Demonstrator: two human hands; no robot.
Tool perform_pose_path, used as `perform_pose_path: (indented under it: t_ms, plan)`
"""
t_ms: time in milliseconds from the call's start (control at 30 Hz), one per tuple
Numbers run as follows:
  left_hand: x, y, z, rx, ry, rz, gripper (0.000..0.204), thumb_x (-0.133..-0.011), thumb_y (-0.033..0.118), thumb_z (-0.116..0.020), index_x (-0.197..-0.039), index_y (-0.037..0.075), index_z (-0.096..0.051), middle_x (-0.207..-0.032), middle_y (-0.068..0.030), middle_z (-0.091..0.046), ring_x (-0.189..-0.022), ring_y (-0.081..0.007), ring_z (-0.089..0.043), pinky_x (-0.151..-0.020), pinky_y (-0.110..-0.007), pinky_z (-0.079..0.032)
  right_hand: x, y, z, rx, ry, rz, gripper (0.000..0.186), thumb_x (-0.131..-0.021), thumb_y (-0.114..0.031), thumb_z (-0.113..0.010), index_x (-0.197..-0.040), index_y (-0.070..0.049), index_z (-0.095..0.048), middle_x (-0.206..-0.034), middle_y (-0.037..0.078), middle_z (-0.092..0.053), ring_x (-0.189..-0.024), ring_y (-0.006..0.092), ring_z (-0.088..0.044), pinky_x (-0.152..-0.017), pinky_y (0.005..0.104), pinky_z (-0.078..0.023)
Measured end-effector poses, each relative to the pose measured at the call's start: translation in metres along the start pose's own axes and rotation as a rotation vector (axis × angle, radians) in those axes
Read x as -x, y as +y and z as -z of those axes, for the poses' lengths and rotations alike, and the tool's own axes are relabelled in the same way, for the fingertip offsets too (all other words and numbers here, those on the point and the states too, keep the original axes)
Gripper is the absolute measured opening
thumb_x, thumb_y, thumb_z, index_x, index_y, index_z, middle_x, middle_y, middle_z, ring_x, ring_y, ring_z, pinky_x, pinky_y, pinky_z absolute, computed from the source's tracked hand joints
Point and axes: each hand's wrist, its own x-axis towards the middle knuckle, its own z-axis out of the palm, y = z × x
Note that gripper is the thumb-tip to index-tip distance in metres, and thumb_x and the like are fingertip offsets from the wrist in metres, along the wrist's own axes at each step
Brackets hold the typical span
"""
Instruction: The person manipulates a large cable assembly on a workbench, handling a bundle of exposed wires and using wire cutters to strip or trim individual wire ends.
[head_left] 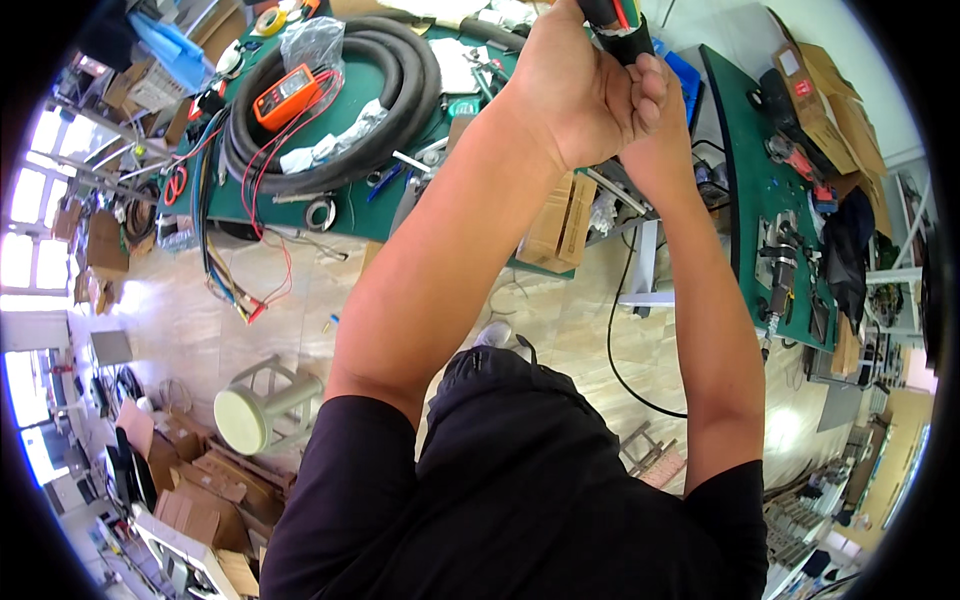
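At the top edge, my left hand has its fingers curled, gripping a black cable end with red, green and yellow wires showing. My right hand is raised just behind it, touching or very close; its fingers are mostly hidden by the left. Below my hands are a cardboard box and some metal rods. To the left, a thick coiled black hose lies on the green bench, with an orange multimeter and red leads inside the coil.
Another green bench at right holds a red power tool and a metal fixture. Loose wires hang off the left bench. A round stool stands lower left, near piled cardboard boxes. A black cable runs down along the floor.
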Motion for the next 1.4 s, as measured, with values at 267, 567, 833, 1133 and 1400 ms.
perform_pose_path:
  t_ms: [267,567,833,1133,1400]
  plan:
    - [0.062,-0.006,0.016,-0.422,0.409,-0.171,0.095,-0.093,0.077,-0.009,-0.105,0.000,-0.065,-0.077,-0.0087,-0.063,-0.068,-0.0235,-0.059,-0.062,-0.035,-0.045,-0.013,-0.020,-0.020,-0.071,-0.127,0.040,0.043,-0.076,-0.015,-0.070,-0.116,-0.005,-0.057,-0.097,0.018,-0.069,-0.093,0.0373,-0.066,-0.081,0.0423,-0.052]
    - [0.251,0.052,0.034,-0.650,0.694,-0.614,0.062,-0.105,0.048,-0.033,-0.128,-0.005,-0.054,-0.085,-0.0066,-0.062,-0.067,-0.0160,-0.057,-0.064,-0.028,-0.045,-0.019,-0.060,-0.078,-0.023,-0.210,0.067,0.035,-0.077,-0.015,-0.070,-0.108,-0.002,-0.059,-0.096,0.021,-0.067,-0.092,0.0409,-0.063,-0.080,0.0472,-0.051]
    - [0.335,0.132,0.059,-0.823,0.884,-0.689,0.052,-0.106,0.041,-0.039,-0.126,-0.004,-0.055,-0.079,-0.0029,-0.058,-0.065,-0.0136,-0.056,-0.059,-0.026,-0.043,-0.067,-0.124,-0.121,0.070,-0.252,0.014,0.034,-0.075,-0.017,-0.069,-0.101,0.001,-0.057,-0.092,0.024,-0.065,-0.090,0.0434,-0.062,-0.081,0.0499,-0.049]
    - [0.353,0.252,0.159,-1.312,0.823,-0.726,0.039,-0.103,0.029,-0.049,-0.119,-0.004,-0.061,-0.081,-0.0061,-0.065,-0.068,-0.0119,-0.060,-0.064,-0.025,-0.048,-0.034,-0.186,-0.196,0.216,-0.402,-0.116,0.035,-0.071,-0.008,-0.071,-0.103,-0.004,-0.058,-0.100,0.016,-0.064,-0.097,0.0374,-0.060,-0.085,0.0466,-0.048]
    - [0.344,0.272,0.202,-1.778,0.599,-0.722,0.015,-0.095,0.012,-0.063,-0.105,0.001,-0.067,-0.086,-0.0080,-0.067,-0.078,-0.0148,-0.063,-0.075,-0.027,-0.048,-0.007,-0.210,-0.237,0.266,-0.497,-0.154,0.032,-0.071,-0.005,-0.071,-0.100,-0.007,-0.057,-0.094,0.012,-0.062,-0.096,0.0344,-0.059,-0.085,0.0454,-0.046]
